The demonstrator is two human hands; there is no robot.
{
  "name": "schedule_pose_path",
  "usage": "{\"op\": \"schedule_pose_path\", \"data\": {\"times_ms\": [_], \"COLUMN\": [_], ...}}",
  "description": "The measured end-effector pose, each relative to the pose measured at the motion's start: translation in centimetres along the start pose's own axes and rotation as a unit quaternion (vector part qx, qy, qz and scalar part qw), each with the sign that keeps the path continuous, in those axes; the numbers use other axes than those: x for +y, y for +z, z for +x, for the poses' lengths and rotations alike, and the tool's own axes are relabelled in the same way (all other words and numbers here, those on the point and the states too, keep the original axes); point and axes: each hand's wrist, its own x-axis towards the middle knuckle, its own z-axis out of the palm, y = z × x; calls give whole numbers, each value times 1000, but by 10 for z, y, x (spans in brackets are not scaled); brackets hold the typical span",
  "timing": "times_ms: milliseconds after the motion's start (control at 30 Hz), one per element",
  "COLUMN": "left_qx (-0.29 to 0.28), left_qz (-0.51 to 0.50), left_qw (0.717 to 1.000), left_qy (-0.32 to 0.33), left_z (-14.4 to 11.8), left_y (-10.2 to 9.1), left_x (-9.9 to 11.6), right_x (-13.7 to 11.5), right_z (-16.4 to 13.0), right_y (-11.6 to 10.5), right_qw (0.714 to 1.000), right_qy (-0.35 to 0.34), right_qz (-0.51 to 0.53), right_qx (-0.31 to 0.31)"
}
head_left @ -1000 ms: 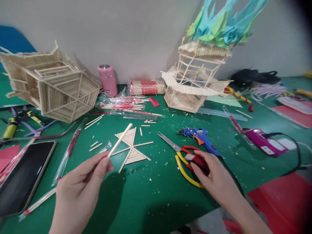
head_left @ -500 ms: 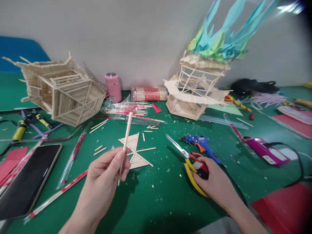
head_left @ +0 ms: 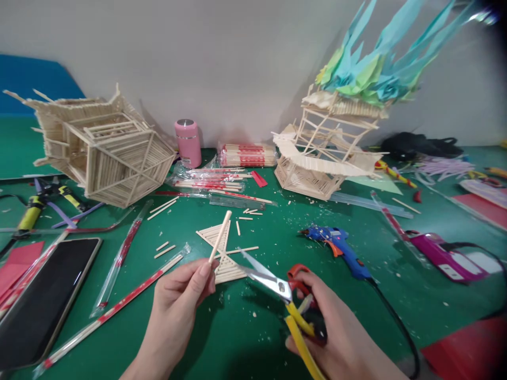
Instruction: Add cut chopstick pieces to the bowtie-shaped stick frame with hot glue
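Low in the frame, left hand [head_left: 178, 301] pinches an uncut stick [head_left: 219, 237], right hand [head_left: 336, 332] clamps open-bladed scissors [head_left: 277, 287] beside it.

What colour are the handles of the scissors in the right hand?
Red and yellow handles on the metal-bladed scissors, seen in the head view.

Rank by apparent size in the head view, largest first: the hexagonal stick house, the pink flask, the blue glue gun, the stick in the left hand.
1. hexagonal stick house
2. blue glue gun
3. pink flask and stick look similar; the stick is nearer the camera, so unranked.
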Motion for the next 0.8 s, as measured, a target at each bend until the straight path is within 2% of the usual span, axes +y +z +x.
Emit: {"op": "schedule_pose_path", "data": {"times_ms": [167, 367, 533, 800], "left_qx": [-11, -30, -41, -38], "left_qz": [44, 78, 113, 159], "left_qw": [999, 994, 986, 973], "left_qy": [27, 69, 113, 160], "left_z": [-3, -4, -5, -6], "left_y": [0, 4, 9, 11], "left_x": [-4, -4, 4, 6], "right_x": [-9, -17, -14, -19], "right_z": [-2, -4, -5, -7], "right_y": [6, 9, 12, 13], "right_qw": [996, 993, 988, 990], "right_qy": [-83, -116, -151, -136], "right_qz": [-10, -17, -35, -46], "right_qx": [-11, -31, -8, -5]}}
